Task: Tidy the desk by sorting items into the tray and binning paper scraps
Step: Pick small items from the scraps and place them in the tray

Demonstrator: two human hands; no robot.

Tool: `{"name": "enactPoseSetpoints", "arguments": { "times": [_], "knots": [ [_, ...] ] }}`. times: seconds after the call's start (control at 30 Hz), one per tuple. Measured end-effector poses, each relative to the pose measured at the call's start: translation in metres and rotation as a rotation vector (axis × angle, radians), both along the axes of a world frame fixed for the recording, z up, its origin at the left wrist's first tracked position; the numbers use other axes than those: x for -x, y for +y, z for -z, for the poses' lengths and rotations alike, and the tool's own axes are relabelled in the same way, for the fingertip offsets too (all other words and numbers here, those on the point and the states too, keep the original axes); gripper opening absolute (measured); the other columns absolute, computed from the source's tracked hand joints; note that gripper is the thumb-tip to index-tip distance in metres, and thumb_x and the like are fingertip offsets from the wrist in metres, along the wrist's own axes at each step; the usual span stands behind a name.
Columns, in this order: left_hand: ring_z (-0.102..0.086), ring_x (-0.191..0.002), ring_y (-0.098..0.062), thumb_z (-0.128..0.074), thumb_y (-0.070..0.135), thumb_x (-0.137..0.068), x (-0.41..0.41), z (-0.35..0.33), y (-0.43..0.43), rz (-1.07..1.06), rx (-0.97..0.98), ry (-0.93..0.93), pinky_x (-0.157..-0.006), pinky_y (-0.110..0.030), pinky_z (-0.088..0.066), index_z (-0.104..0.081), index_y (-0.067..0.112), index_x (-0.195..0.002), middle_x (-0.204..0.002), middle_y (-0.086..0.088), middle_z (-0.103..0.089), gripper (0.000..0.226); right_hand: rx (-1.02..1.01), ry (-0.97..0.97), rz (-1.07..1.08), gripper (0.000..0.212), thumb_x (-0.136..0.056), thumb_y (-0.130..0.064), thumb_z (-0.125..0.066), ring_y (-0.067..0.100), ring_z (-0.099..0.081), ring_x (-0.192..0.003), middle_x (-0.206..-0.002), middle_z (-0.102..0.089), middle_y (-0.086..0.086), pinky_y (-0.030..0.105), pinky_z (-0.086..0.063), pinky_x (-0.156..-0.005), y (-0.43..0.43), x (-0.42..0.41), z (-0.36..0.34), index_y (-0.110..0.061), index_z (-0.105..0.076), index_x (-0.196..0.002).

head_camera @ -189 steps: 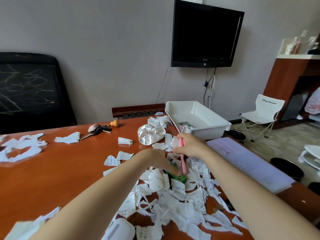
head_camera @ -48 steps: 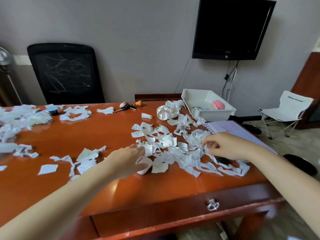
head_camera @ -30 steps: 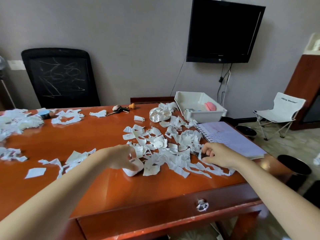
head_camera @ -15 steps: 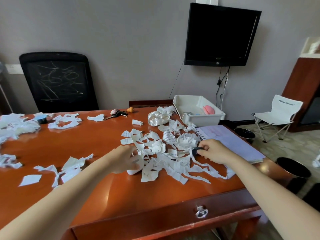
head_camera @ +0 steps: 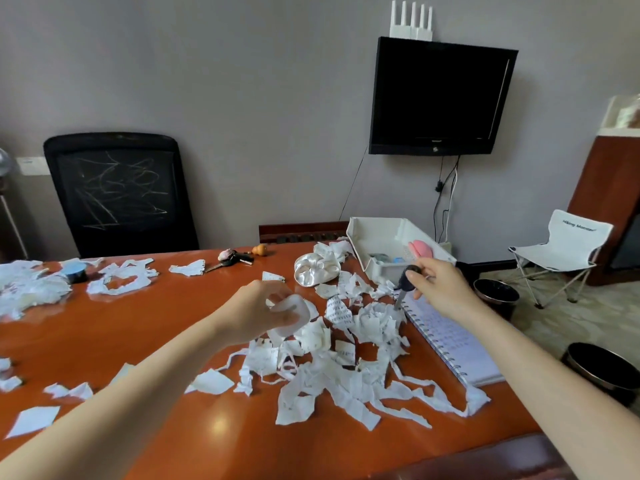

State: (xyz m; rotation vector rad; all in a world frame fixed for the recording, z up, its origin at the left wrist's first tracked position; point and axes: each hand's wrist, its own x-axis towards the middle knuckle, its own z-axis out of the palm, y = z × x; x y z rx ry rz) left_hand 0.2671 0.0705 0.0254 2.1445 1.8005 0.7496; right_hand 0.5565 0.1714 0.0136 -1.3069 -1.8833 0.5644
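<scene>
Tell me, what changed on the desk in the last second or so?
Both hands came up out of the paper scraps. The left hand lifted a white rounded object off the desk; the right hand picked up a black-headed key and raised it toward the tray. The scrunchie, notebook and key bunch stayed put.

Surface [head_camera: 138,317]: glossy orange-brown wood.
- Main heap of torn paper scraps [head_camera: 346,372] is centre-right, spilling toward the near edge and touching the spiral notebook [head_camera: 450,348], which lies open along the right edge.
- White tray [head_camera: 381,270] sits at the far right corner, with scraps against its front wall.
- White satin scrunchie [head_camera: 315,271] lies just left of the tray.
- At the far edge: keys [head_camera: 230,259] beside a small orange gourd charm [head_camera: 259,250].
- At far left: a second scrap pile [head_camera: 27,289], a small blue-topped tub [head_camera: 74,271] and a ring of strips [head_camera: 121,282].
- Loose bits [head_camera: 33,419] lie near-left.
</scene>
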Motion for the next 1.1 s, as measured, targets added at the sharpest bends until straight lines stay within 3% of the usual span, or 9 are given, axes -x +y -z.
{"name": "enactPoseSetpoints", "arguments": {
  "times": [0.07,0.13,0.2,0.37,0.47,0.63,0.73,0.83,1.1],
  "knots": [
    [-0.058,-0.092,-0.012,-0.066,0.023,-0.085,-0.004,-0.010,0.012,-0.006,-0.076,-0.037,-0.063,-0.009,-0.049,-0.060,0.013,-0.118,-0.106,0.004,-0.059,0.035,-0.015,0.048,0.027,0.011,-0.094,-0.007,-0.051,0.004,-0.059,-0.050,-0.108,-0.062,0.013,0.009,-0.041,-0.046,0.015,0.000,-0.011,0.000,-0.060,-0.094],
    [-0.057,-0.092,-0.012,-0.065,0.024,-0.085,-0.008,-0.019,0.026,-0.016,-0.139,-0.092,-0.062,-0.009,-0.047,-0.060,0.012,-0.117,-0.103,0.006,-0.057,0.034,-0.028,0.099,0.030,0.013,-0.094,-0.003,-0.050,0.002,-0.058,-0.047,-0.098,-0.062,0.027,0.008,-0.042,-0.045,0.029,-0.001,-0.022,0.006,-0.059,-0.099],
    [-0.056,-0.090,-0.011,-0.064,0.024,-0.086,-0.014,-0.028,0.042,-0.021,-0.186,-0.138,-0.063,-0.009,-0.047,-0.061,0.011,-0.116,-0.103,0.005,-0.057,0.033,-0.035,0.146,0.019,0.009,-0.094,-0.001,-0.048,-0.002,-0.055,-0.043,-0.084,-0.060,0.025,0.011,-0.043,-0.045,0.041,-0.002,-0.034,0.001,-0.057,-0.094],
    [-0.060,-0.087,-0.014,-0.064,0.029,-0.086,-0.027,-0.041,0.086,-0.021,-0.234,-0.233,-0.074,-0.021,-0.050,-0.064,0.013,-0.110,-0.097,0.003,-0.062,0.029,-0.070,0.198,0.027,0.012,-0.091,0.003,-0.050,0.001,-0.055,-0.041,-0.076,-0.062,0.010,0.022,-0.045,-0.048,0.077,-0.005,-0.056,-0.006,-0.057,-0.094],
    [-0.060,-0.088,-0.014,-0.064,0.030,-0.086,-0.038,-0.043,0.122,-0.011,-0.210,-0.252,-0.078,-0.026,-0.051,-0.064,0.012,-0.108,-0.095,0.004,-0.062,0.028,-0.082,0.180,0.073,0.020,-0.089,0.002,-0.052,0.008,-0.058,-0.044,-0.073,-0.063,0.007,0.017,-0.044,-0.047,0.106,-0.005,-0.061,-0.018,-0.053,-0.085],
    [-0.059,-0.087,-0.018,-0.063,0.032,-0.088,-0.058,-0.035,0.194,0.017,-0.107,-0.184,-0.077,-0.031,-0.051,-0.064,0.009,-0.107,-0.095,-0.001,-0.063,0.030,-0.061,0.120,0.100,0.017,-0.090,-0.005,-0.054,0.016,-0.060,-0.054,-0.077,-0.064,0.007,0.025,-0.045,-0.055,0.155,0.000,-0.053,-0.021,-0.053,-0.083],
    [-0.055,-0.084,-0.016,-0.063,0.032,-0.088,-0.069,-0.027,0.236,0.024,-0.064,-0.142,-0.070,-0.022,-0.039,-0.064,0.007,-0.108,-0.100,-0.006,-0.065,0.032,-0.055,0.064,0.093,0.019,-0.090,-0.010,-0.055,0.015,-0.059,-0.055,-0.077,-0.064,0.005,0.022,-0.042,-0.054,0.186,0.006,-0.044,-0.025,-0.053,-0.080],
    [-0.059,-0.088,-0.026,-0.062,0.029,-0.088,-0.081,-0.019,0.274,0.019,-0.010,-0.095,-0.067,-0.022,-0.039,-0.066,0.005,-0.104,-0.102,-0.011,-0.066,0.029,-0.048,-0.031,0.103,0.025,-0.089,-0.015,-0.057,0.019,-0.057,-0.062,-0.072,-0.063,0.000,0.030,-0.048,-0.066,0.220,0.012,-0.032,-0.032,-0.051,-0.071],
    [-0.059,-0.104,-0.028,-0.059,0.030,-0.089,-0.101,0.008,0.350,0.044,0.168,0.102,-0.086,-0.033,-0.048,-0.062,0.009,-0.118,-0.116,-0.014,-0.064,0.036,0.020,-0.189,0.143,0.024,-0.087,-0.015,-0.058,0.022,-0.058,-0.078,-0.064,-0.056,-0.011,0.028,-0.045,-0.071,0.296,0.029,-0.003,-0.030,-0.051,-0.069]
  ]
}}
